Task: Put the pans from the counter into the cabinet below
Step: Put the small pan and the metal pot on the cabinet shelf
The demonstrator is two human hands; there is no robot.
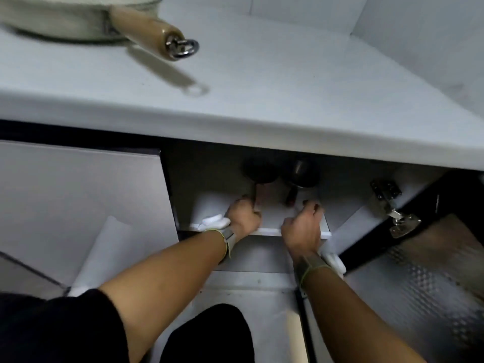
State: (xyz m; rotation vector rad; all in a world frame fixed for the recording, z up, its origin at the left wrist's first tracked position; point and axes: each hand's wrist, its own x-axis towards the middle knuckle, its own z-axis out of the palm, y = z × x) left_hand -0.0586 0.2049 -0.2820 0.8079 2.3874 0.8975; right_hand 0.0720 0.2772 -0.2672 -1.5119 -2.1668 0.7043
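Observation:
Two dark pans stand side by side at the back of the white shelf (272,231) in the open cabinet under the counter. My left hand (243,216) is closed around the handle of the left dark pan (259,170). My right hand (303,224) rests on the shelf with curled fingers, just right of the handle of the right dark pan (301,172); whether it touches the handle is unclear. A cream pan (65,19) with a wooden handle and a metal ring sits on the counter (262,87) at the far left.
The cabinet's right door (432,258) hangs open, with metal hinges (392,205) on its frame. A closed grey door (78,192) is to the left. White cloth-like pieces (213,221) lie near both wrists. My dark-clothed knee (209,334) is below the shelf.

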